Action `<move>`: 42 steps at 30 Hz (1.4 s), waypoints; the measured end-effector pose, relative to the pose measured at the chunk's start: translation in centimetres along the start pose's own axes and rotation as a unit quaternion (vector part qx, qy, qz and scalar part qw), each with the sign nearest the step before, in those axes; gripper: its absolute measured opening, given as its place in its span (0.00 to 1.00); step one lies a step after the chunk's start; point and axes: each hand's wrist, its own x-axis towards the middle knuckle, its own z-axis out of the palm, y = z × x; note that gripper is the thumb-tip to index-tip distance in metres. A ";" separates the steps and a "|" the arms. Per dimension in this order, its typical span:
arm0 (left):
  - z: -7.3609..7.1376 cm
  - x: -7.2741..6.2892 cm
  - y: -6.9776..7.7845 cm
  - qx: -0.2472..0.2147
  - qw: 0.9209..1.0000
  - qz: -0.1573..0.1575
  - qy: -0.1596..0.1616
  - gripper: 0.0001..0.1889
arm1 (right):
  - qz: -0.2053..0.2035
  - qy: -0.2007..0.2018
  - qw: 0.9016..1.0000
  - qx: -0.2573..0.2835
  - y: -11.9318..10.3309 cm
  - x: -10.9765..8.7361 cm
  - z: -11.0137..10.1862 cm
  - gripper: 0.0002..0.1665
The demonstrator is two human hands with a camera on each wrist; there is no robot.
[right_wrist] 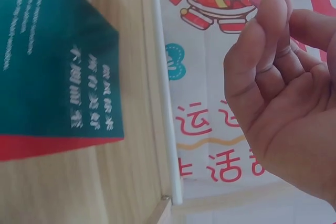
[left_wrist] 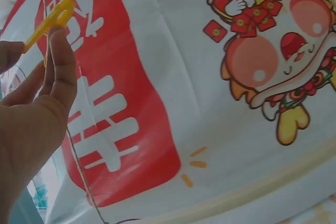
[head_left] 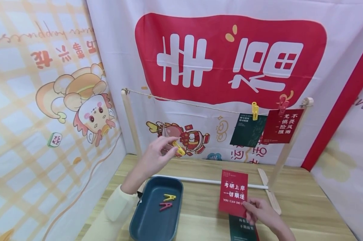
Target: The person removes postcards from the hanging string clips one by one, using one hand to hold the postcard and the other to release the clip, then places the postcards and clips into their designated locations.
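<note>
My left hand (head_left: 157,155) pinches a yellow clothespin (head_left: 179,148) between thumb and fingers, above the far end of a dark blue tray. The same yellow clothespin (left_wrist: 51,22) shows large in the left wrist view. With thumb and fingers my right hand (head_left: 264,214) grips the lower right edge of a red card (head_left: 233,190) with white lettering, held over the table. Below it lies a dark green card (head_left: 241,227) with a red one showing under its edge. From the twine (head_left: 193,104) hang a green card (head_left: 244,132) under a yellow clothespin and a red card (head_left: 285,129) under a red clothespin.
The blue tray (head_left: 136,214) holds a yellow clothespin (head_left: 170,197) and a red clothespin (head_left: 165,206). A wooden frame with left post (head_left: 131,124) and right post (head_left: 289,150) carries the twine. A white bar (head_left: 199,180) runs low between the posts. Printed cloth hangs behind.
</note>
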 end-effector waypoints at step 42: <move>7.0 -9.1 -9.3 0.078 0.930 -0.126 -0.336 0.10 | -0.017 -0.095 0.995 0.013 9.3 -2.8 -1.6 0.24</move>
